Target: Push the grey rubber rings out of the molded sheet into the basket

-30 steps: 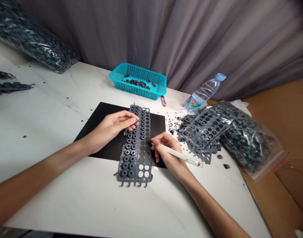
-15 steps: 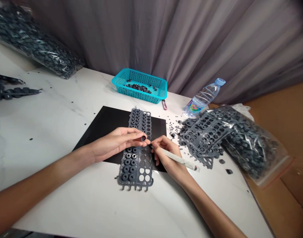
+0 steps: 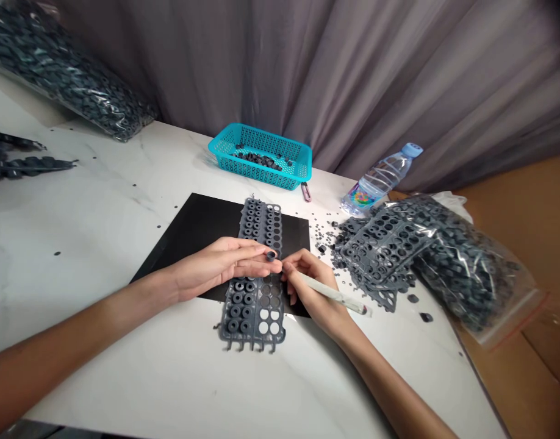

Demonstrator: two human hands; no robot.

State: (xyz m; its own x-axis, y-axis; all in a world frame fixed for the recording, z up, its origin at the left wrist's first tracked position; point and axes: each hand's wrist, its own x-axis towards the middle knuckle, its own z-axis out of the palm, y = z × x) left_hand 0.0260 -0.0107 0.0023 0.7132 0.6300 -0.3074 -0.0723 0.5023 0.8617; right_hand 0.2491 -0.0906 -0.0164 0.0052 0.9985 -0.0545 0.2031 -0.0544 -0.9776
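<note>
My left hand is closed, palm turned up, with a small dark rubber cap at its fingertips. My right hand pinches a whitish pen-like tool; its tip is hidden by my fingers, close to the left fingertips. Both hands are above a grey moulded rubber sheet. Round, holed parts stand in rows on its left half, and its right side shows many open round holes. The sheet lies lengthwise over a black mat and overhangs its near edge.
Behind the mat sits a turquoise basket with small dark parts, a pink cutter beside it. To the right are a water bottle, stacked sheets and a bag of parts. Another full bag is at back left.
The small rubber cap has tilted at my left fingertips, its opening now facing more upward. My hands stay close together, and the whole view has shifted slightly.
</note>
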